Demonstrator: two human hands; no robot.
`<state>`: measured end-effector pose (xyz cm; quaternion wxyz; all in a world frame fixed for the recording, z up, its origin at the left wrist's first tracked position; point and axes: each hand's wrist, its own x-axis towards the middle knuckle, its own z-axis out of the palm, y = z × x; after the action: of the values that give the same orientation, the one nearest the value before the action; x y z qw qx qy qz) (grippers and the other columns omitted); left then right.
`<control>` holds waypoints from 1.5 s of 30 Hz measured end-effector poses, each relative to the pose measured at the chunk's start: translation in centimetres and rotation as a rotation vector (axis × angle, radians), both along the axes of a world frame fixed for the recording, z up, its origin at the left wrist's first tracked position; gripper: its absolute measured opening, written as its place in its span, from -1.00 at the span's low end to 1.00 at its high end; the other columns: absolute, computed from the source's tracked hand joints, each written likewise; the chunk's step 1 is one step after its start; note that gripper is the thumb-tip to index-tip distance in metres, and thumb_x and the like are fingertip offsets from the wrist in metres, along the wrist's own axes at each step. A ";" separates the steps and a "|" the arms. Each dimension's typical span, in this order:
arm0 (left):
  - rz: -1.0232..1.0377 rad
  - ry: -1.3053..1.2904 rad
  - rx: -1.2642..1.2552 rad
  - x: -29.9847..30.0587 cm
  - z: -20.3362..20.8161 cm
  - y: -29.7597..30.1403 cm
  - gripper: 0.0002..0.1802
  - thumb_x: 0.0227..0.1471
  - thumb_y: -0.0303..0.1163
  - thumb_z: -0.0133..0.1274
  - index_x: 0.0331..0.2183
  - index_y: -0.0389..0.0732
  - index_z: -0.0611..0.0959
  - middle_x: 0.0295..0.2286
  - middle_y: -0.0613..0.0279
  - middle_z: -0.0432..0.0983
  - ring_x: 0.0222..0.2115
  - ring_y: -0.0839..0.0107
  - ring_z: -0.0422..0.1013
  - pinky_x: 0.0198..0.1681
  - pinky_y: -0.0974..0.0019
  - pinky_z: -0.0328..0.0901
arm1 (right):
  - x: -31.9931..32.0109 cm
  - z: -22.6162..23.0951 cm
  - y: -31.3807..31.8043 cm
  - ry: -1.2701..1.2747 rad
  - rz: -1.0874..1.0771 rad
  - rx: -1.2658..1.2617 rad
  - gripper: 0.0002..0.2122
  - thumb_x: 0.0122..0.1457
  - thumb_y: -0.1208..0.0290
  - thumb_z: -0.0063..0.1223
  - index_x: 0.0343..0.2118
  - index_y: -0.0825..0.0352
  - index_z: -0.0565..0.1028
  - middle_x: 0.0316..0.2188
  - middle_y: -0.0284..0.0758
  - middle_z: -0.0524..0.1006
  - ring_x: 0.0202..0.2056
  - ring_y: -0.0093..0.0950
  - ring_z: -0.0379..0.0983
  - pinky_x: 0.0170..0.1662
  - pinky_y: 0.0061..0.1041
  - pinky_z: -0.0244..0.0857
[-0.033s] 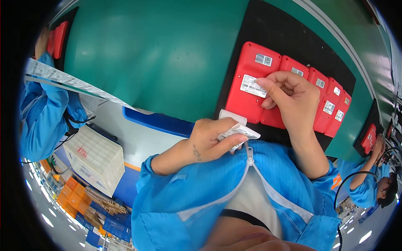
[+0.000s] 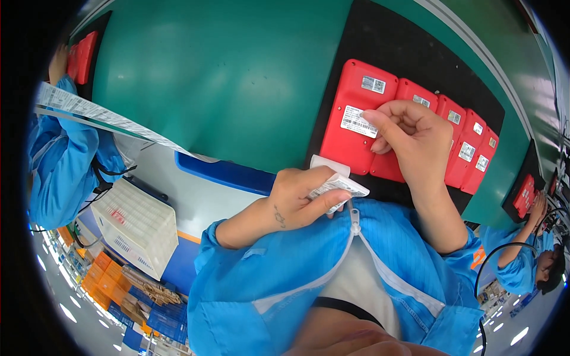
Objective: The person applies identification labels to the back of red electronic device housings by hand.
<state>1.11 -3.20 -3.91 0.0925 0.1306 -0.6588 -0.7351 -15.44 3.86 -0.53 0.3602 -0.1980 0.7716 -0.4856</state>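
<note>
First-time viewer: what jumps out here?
The row of bright red cases on a black mat, right of centre, with the right hand over the leftmost one's lower white label. Next, the left hand, lower centre, holding a folded white label strip.

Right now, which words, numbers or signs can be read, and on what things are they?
None readable; all too small or blurred:
White label by the right hand.
Small labels on red cases.
Folded labels in the left hand.
Print on the white crate.
Long label strip, left.
</note>
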 end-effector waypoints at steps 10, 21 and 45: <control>0.008 0.047 0.234 0.6 0.9 0.3 -0.82 -0.02 -0.43 -0.16 -0.39 -0.34 0.47 -0.49 0.13 0.44 -0.47 0.48 0.39 -0.40 0.44 0.27 | -0.9 1.4 -0.6 0.873 0.400 0.382 -0.74 -0.18 0.32 0.18 -0.64 0.36 0.33 -0.74 -0.38 0.41 -0.65 -0.66 0.36 -0.65 -0.68 0.19; 0.195 0.361 0.092 5.1 0.4 -1.3 -0.77 -0.03 -0.40 -0.17 -0.27 -0.28 0.36 -0.27 -0.23 0.30 -0.19 0.06 0.25 -0.03 0.05 0.01 | 3.0 -0.1 3.2 0.142 0.410 -0.551 -0.90 -0.14 0.49 0.12 -0.56 0.37 0.46 -0.56 -0.34 0.41 -0.53 -0.57 0.30 -0.50 -0.70 0.14; 0.622 -0.068 -0.388 0.8 1.0 1.1 -0.78 -0.09 -0.41 0.00 -0.66 -0.29 0.47 -0.81 0.26 0.33 -0.78 0.62 0.24 -0.73 0.55 0.10 | 3.4 -0.6 2.3 -0.354 0.354 -0.396 -0.84 -0.10 0.55 0.09 -0.42 0.42 0.40 -0.58 -0.36 0.44 -0.60 -0.71 0.36 -0.57 -0.82 0.22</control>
<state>1.86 -2.06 -2.96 0.3127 0.3291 -0.7174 -0.5284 -12.02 6.17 -1.16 0.5222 -0.3079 0.5411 -0.5828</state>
